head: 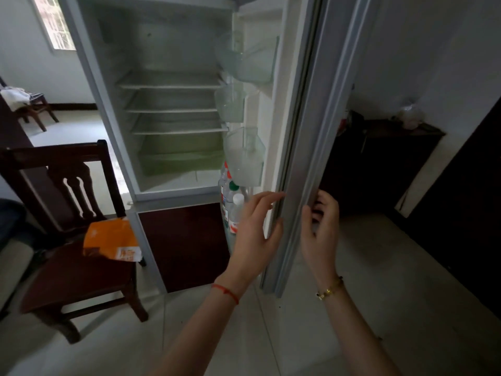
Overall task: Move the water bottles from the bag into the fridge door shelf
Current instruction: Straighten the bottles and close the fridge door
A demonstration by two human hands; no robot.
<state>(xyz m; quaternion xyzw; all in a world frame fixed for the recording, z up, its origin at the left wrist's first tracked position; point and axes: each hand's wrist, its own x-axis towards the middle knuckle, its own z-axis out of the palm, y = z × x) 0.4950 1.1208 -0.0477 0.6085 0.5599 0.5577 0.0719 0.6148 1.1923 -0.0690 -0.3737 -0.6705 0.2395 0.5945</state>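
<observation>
The fridge stands open, its door (306, 147) swung out edge-on toward me. Several water bottles (232, 204) with white, green and red caps stand in the lowest door shelf, partly hidden behind my left hand (254, 234). My left hand is spread on the inner side of the door edge, fingers apart and holding nothing. My right hand (321, 229) curls around the outer side of the same door edge. An orange and white bag (111, 238) lies flat on the seat of a dark wooden chair (78, 280) at the left.
Clear door bins (245, 150) hang above the bottles. The fridge interior (173, 104) has bare shelves and a green drawer. A dark cabinet (379, 169) stands right of the door, and another chair (35, 109) is far left. Pale tiled floor lies below.
</observation>
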